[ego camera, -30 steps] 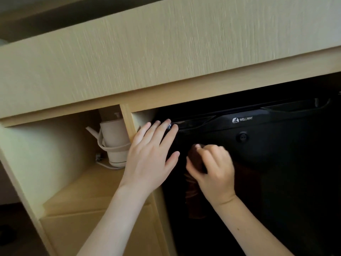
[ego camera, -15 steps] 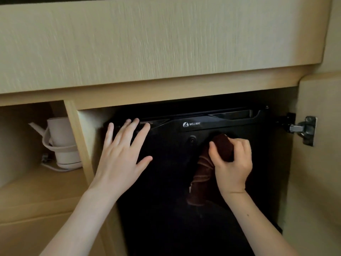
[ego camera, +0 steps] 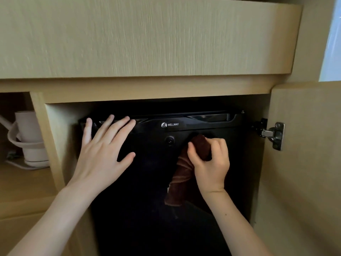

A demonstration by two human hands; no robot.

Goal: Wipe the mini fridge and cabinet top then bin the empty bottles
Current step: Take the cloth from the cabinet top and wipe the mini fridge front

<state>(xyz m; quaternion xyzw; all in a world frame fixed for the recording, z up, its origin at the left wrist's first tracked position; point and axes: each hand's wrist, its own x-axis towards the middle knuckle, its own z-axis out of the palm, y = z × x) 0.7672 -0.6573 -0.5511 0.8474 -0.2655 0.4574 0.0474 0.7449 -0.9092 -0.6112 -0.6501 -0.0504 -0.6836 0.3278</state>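
Brown cloth (ego camera: 200, 147) bunched in our clenched right hand (ego camera: 210, 163) presses the black mini fridge (ego camera: 147, 209) door inside the cabinet; our left hand (ego camera: 103, 154), flat and empty, should brace while we stroke evenly.

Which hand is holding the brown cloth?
The right hand grips the brown cloth against the black mini fridge door. The left hand holds nothing; it lies flat and open on the door.

The single head camera is looking forward and slightly down, sitting close to the fridge (ego camera: 166, 182) inside the cabinet (ego camera: 147, 43). It is facing the fridge front squarely, with both forearms reaching in from the bottom edge.
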